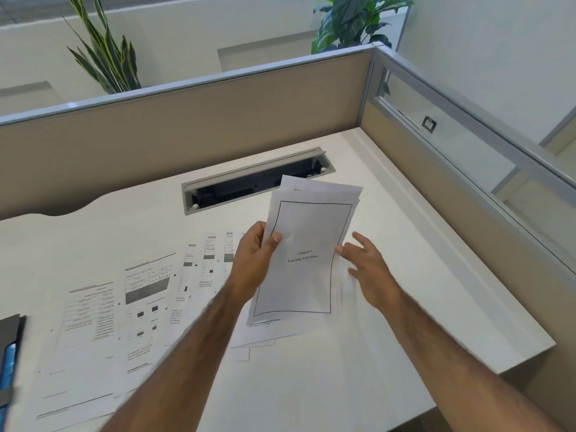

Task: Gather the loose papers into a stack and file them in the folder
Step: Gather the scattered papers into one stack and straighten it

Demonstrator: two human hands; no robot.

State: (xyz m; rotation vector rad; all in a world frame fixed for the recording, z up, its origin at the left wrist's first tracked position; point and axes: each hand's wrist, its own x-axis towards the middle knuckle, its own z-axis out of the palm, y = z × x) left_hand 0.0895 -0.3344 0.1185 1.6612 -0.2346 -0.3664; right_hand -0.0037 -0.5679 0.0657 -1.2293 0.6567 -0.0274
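Item: small sheaf of white printed papers (307, 257), top sheet with a black rectangular border and two short lines of centred text. Held above the white laminate desk (405, 275), towards its right half, tilted up towards me, sheets fanned unevenly at the top. My left hand (254, 260) has its grip clamped on the sheaf's left edge, thumb on the face, fingers behind. My right hand (366, 265) is at the sheaf's right edge, grip released, fingers spread; fingertips touch or nearly touch the paper, which I cannot tell.

Item: loose white sheets with tables and grey blocks (124, 310), lying flat in an overlapping row across the left half of the desk, from the near-left edge towards the centre. My left forearm crosses above the nearest of them.

Item: further plain white sheets (258, 338), lying on the desk directly under the held sheaf, corners protruding at its lower edge.

Item: dark folder with blue contents (9, 357), at the left edge of the desk, only partly in view, just beside the row of loose sheets.

Item: grey cable tray with open lid (255, 179), recessed in the desk near its far edge.

Item: beige fabric partition with grey metal trim (187, 120), along the far and right edges of the desk.

Item: two green leafy plants (349, 23), behind the partition.
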